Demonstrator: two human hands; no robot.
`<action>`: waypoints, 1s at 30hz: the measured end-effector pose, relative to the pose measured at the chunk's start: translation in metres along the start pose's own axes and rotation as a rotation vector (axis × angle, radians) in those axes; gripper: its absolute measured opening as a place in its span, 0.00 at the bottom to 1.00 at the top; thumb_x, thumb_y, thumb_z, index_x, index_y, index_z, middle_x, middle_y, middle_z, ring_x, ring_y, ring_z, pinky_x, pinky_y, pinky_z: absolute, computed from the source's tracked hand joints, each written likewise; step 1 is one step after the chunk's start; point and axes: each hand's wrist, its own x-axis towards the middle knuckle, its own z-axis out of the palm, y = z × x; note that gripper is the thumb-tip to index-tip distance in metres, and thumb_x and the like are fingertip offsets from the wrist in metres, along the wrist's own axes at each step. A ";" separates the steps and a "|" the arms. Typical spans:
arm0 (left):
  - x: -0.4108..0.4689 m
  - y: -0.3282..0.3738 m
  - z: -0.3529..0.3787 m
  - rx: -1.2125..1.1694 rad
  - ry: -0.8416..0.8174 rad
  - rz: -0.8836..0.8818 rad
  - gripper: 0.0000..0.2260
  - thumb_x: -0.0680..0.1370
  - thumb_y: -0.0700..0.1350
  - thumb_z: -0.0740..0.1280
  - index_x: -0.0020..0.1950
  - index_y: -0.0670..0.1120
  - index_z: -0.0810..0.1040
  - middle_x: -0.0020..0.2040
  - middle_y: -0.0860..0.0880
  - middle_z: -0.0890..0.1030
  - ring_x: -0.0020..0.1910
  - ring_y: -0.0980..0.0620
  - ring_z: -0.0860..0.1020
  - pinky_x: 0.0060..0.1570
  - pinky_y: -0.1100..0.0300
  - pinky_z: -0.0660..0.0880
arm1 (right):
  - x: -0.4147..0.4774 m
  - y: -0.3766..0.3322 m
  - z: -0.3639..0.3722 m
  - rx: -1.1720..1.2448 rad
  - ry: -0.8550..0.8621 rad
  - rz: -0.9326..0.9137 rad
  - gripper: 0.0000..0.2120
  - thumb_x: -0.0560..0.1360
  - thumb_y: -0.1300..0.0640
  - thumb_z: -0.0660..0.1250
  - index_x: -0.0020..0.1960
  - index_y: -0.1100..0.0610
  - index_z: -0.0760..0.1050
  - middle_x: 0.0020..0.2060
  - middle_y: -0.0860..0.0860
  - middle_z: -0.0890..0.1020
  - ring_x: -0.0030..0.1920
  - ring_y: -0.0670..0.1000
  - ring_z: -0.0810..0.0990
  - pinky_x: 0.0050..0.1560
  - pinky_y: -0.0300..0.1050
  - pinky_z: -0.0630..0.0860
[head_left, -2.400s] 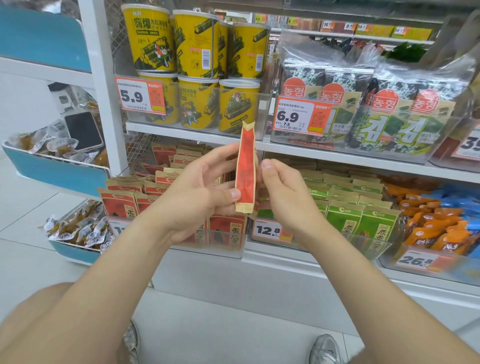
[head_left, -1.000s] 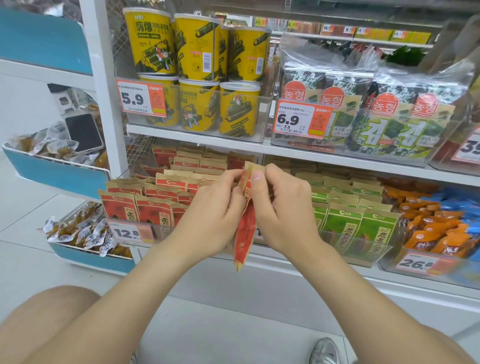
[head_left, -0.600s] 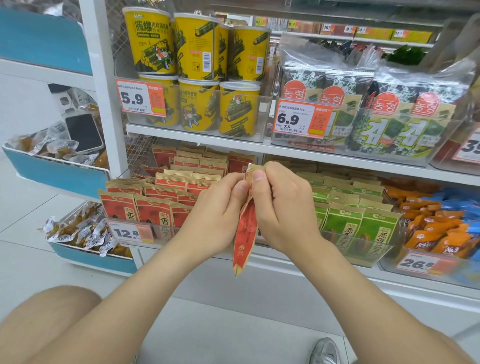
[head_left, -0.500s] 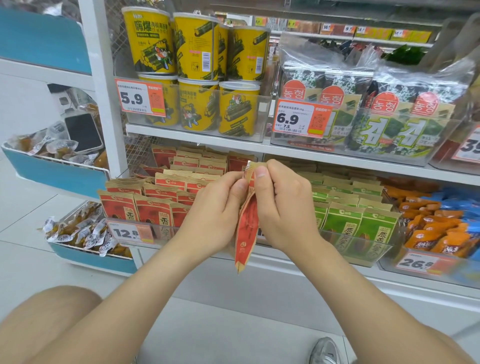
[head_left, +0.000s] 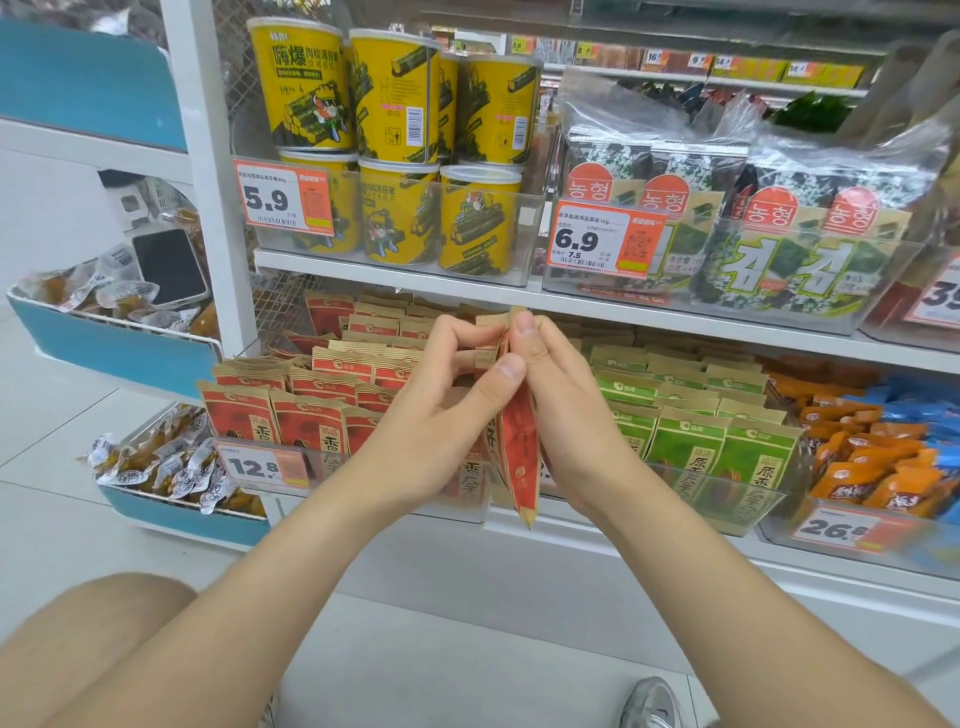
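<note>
A red and tan snack packet (head_left: 521, 452) hangs edge-on in front of the lower shelf, its bottom corner pointing down. My left hand (head_left: 441, 410) pinches the packet's upper part between thumb and fingers from the left. My right hand (head_left: 561, 405) pinches its tan top strip from the right, fingers curled round it. Both hands meet at the packet's top, just above a clear tray (head_left: 260, 457) packed with matching red packets (head_left: 306, 415).
Green packets (head_left: 691, 441) fill the tray to the right, orange and blue packs (head_left: 872, 457) lie further right. Yellow seaweed tubs (head_left: 395, 156) and bagged seaweed (head_left: 779, 208) stand on the upper shelf. A blue rack (head_left: 119, 348) with small wrapped snacks stands at the left. White floor below.
The packet was held upright and high. It has come down in front of the lower shelf and both hands have shifted up to pinch its top strip.
</note>
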 end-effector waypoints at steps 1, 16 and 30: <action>0.000 0.000 0.000 -0.003 0.009 0.001 0.14 0.83 0.54 0.67 0.66 0.50 0.73 0.62 0.44 0.82 0.57 0.48 0.85 0.56 0.47 0.84 | 0.000 0.000 -0.001 0.026 0.001 0.008 0.21 0.87 0.44 0.62 0.63 0.61 0.79 0.58 0.69 0.83 0.59 0.66 0.84 0.66 0.72 0.76; 0.006 0.002 -0.003 -0.285 0.065 -0.171 0.09 0.87 0.43 0.64 0.46 0.49 0.76 0.47 0.45 0.81 0.46 0.47 0.79 0.47 0.49 0.77 | -0.002 -0.001 0.005 -0.088 0.082 -0.084 0.13 0.88 0.52 0.62 0.48 0.57 0.77 0.33 0.50 0.74 0.32 0.45 0.70 0.33 0.39 0.68; 0.015 0.005 -0.016 -0.217 0.388 -0.062 0.11 0.89 0.50 0.61 0.61 0.43 0.75 0.50 0.42 0.82 0.48 0.44 0.82 0.43 0.49 0.85 | 0.000 -0.007 -0.015 -0.267 -0.198 0.080 0.11 0.82 0.52 0.73 0.56 0.58 0.74 0.50 0.60 0.87 0.43 0.53 0.87 0.42 0.44 0.81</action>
